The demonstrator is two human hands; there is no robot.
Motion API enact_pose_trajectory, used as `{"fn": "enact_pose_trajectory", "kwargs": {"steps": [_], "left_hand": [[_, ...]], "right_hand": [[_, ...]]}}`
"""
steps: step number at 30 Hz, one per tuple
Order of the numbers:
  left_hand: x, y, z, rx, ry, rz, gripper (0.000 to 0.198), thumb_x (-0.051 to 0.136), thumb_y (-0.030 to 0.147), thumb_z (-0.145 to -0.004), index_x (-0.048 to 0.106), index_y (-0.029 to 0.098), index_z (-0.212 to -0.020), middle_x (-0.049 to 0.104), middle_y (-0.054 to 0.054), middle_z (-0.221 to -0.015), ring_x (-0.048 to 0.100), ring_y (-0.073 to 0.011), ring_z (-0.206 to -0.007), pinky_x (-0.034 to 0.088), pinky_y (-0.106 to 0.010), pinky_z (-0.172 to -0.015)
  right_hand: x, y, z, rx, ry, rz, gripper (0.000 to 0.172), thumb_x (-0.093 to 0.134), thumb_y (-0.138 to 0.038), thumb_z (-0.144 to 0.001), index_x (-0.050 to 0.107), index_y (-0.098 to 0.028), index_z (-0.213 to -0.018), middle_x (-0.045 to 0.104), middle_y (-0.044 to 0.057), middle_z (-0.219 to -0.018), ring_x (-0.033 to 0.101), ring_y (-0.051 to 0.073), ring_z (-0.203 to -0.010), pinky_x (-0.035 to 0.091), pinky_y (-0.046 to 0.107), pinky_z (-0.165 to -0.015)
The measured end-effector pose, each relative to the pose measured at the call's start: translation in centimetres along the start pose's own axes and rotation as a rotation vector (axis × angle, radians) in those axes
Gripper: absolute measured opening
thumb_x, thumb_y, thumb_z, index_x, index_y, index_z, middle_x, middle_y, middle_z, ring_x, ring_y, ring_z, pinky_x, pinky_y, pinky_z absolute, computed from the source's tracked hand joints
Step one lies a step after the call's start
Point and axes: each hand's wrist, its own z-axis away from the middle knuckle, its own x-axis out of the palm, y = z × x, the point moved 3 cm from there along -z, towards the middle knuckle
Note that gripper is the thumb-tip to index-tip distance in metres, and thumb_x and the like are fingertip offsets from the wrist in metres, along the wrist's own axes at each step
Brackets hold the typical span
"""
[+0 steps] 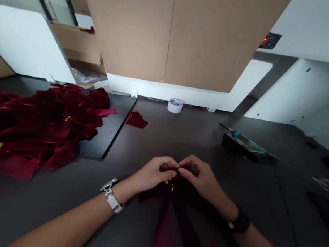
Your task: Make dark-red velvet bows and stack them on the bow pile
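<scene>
1. Clear plastic sheeting point(86, 76) is held in an open cardboard box point(81, 49) at the upper left of the frame.
2. A dark red velvet bow point(175, 190) is pinched at lower centre between the left hand point(155, 175) and right hand point(197, 177), both narrowly closed, their fingertips meeting.

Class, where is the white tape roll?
In the head view, the white tape roll stands far back on the table, right of the red velvet scrap.
</scene>
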Motion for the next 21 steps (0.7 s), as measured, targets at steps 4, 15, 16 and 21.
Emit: {"fn": "enact_pose_trajectory", "kwargs": {"steps": [4,15,16,21], "left_hand": [[0.04,0.06,0.09,0.008,0.029,0.012,0.025,0.068,0.031,-0.074,0.057,0.016,-0.091,0.057,0.001,-0.081,0.051,-0.0099,-0.068,0.043,-0.022,-0.058],[-0.23,-0.21,0.00,0.043,0.112,-0.082,0.025,0.059,0.038,-0.082,0.060,0.015,-0.090,0.050,0.004,-0.067,0.046,-0.0068,-0.053,0.036,-0.020,-0.048],[-0.26,-0.29,-0.03,0.051,0.115,-0.083,0.025,0.059,0.038,-0.082,0.061,0.015,-0.091,0.051,0.004,-0.067,0.047,-0.0068,-0.053,0.037,-0.020,-0.049],[-0.32,-0.35,-0.02,0.059,0.172,-0.030,0.023,0.061,0.035,-0.080,0.057,0.016,-0.093,0.053,0.004,-0.071,0.048,-0.0062,-0.053,0.038,-0.019,-0.048]], "right_hand": [[-0.49,-0.40,0.04,-0.016,0.096,0.049,0.017,0.061,-0.031,-0.082,0.057,-0.019,-0.072,0.061,0.000,-0.065,0.058,0.013,-0.061,0.044,0.024,-0.058],[-0.49,-0.41,0.00,-0.044,0.081,0.018,0.012,0.059,-0.027,-0.084,0.068,-0.020,-0.087,0.069,0.003,-0.079,0.064,0.014,-0.071,0.049,0.024,-0.063],[-0.48,-0.40,0.00,-0.050,0.079,0.025,0.012,0.059,-0.026,-0.083,0.069,-0.020,-0.087,0.069,0.003,-0.080,0.064,0.014,-0.072,0.049,0.024,-0.064],[-0.37,-0.31,-0.07,-0.051,0.079,0.004,0.010,0.061,-0.026,-0.081,0.069,-0.020,-0.086,0.070,0.004,-0.082,0.066,0.015,-0.075,0.050,0.025,-0.068]]}}
